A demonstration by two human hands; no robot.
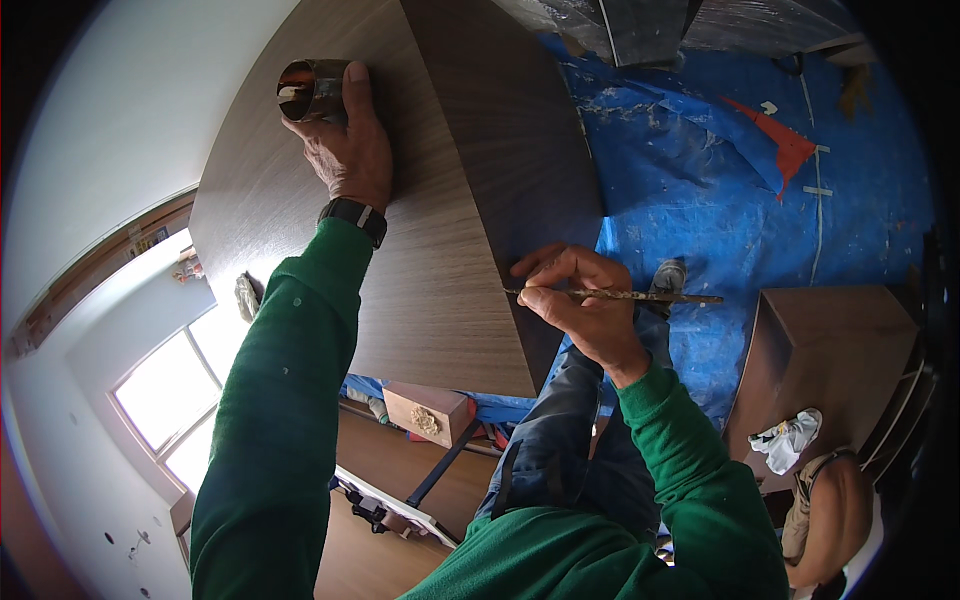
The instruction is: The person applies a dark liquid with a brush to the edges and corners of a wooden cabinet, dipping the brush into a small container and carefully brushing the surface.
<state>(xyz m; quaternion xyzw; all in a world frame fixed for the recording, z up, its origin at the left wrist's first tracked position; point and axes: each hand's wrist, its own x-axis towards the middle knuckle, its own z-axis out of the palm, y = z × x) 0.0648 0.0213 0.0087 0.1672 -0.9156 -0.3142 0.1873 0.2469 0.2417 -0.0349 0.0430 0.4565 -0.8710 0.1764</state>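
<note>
A: Head view: our left hand (345,150) wraps a brown metal roll (312,88) against the dark wood-grain cabinet panel (440,220).

B: Right hand (585,305) pinches a thin metal blade (640,296) at the panel's edge; we could slip and gouge it.

I am watching through a single head-worn fisheye view, looking steeply down and forward from above the person's shoulders. It is sitting close to the work: the brown wood-grain cabinet (430,200) is filling the upper middle, and both green-sleeved forearms are entering from the lower edge. The lens is bending straight edges toward the rim, so the window (175,400) is curling along the left and the blue floor sheet (720,200) is spreading to the right. No second view is overlapping with this one.
</note>
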